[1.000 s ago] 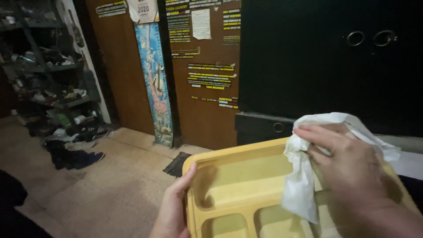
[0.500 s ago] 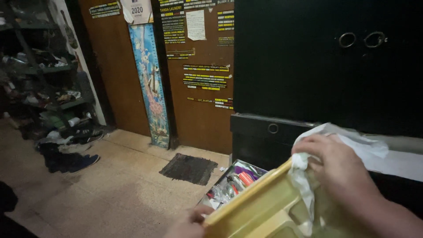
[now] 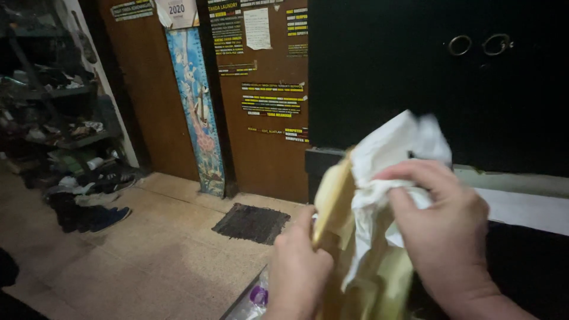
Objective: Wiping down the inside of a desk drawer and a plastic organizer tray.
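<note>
A yellow compartment tray (image 3: 335, 198) stands almost on edge in front of me, its rim pointing up. My left hand (image 3: 296, 269) grips its lower left edge. My right hand (image 3: 444, 234) holds a crumpled white cloth (image 3: 388, 157) pressed against the tray's upper right side, and the cloth drapes down over the tray's face. Motion blurs the tray and cloth.
A dark mat (image 3: 252, 223) lies on the tiled floor by a brown door covered in stickers (image 3: 267, 101). A black cabinet with ring handles (image 3: 474, 45) fills the right. Shoes (image 3: 89, 216) and cluttered shelves (image 3: 53, 95) stand at the left. A box of small items (image 3: 255, 296) shows below my left hand.
The tray has swung from lying flat to standing nearly upright. My left hand shifted along its edge, and my right hand rose with the cloth still against the tray.
</note>
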